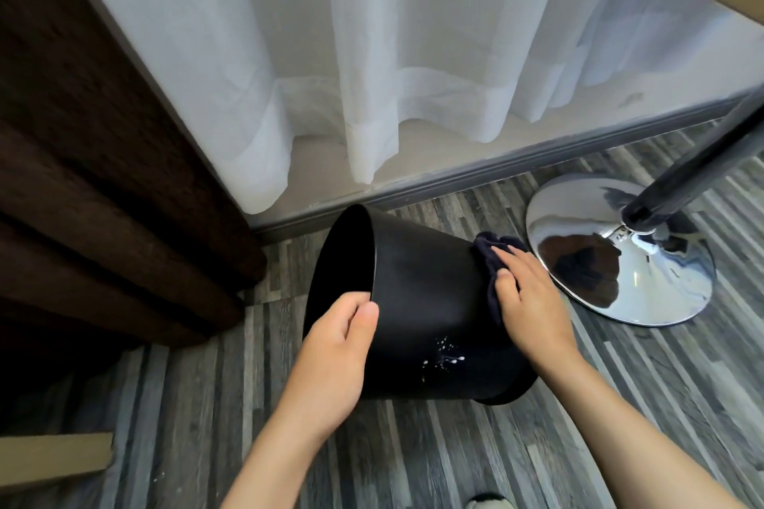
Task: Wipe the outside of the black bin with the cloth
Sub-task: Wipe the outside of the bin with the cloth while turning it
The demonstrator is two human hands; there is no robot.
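Observation:
The black bin lies tipped on its side on the floor, its open mouth facing left and away from me. White splatter marks show on its lower side wall. My left hand grips the rim at the mouth, thumb outside and fingers inside. My right hand presses a dark navy cloth flat against the bin's side near its base. Most of the cloth is hidden under my palm.
A chrome round lamp base with a dark pole stands just right of the bin. White sheer curtains hang behind, a dark brown curtain at left. Grey striped plank flooring lies below; a cardboard piece sits lower left.

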